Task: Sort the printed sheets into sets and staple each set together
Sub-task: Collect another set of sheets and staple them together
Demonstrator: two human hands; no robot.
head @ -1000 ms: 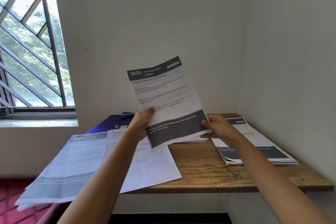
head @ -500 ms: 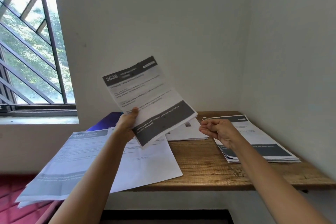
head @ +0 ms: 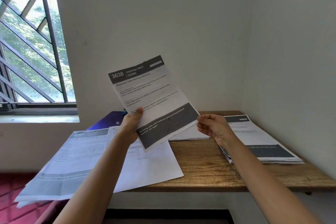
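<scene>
Left grip (head: 131, 125): curled round the lower left edge of the 3638 sheet (head: 149, 100), thumb on the printed face, fingers behind the paper. Firm hold.

Right grip (head: 215, 128): fingers curled in, thumb and forefinger tips meeting at the sheet's lower right corner. It looks like a light pinch on that corner, though the contact is too fine to be sure of.

3638 sheet: held up in the air above the tabletop (head: 209, 165), over its left-middle part and clear of the wood. It is tilted, top edge leaning to the right. Dark header band reads "3638 Dressing Table"; a dark band also runs along the bottom, and the text faces me.

On the tabletop:
- Right end, against the wall: a squared stack of printed sheets (head: 254, 138), dark band on the top page. My right forearm crosses its near left corner.
- Back, middle: a thin pile of white sheets (head: 189, 133), partly hidden behind the held sheet.
- Left part: a plain white page (head: 149, 167) lying askew, one corner reaching the front edge.
- Left edge: loose printed sheets (head: 72, 160) fanned out and hanging well over the side, their text blurred.
- Back left corner: a purple flat object (head: 109, 120), mostly covered by paper; what it is I cannot tell.

Beyond the tabletop's left end: a barred window (head: 27, 51) with green leaves outside.
</scene>
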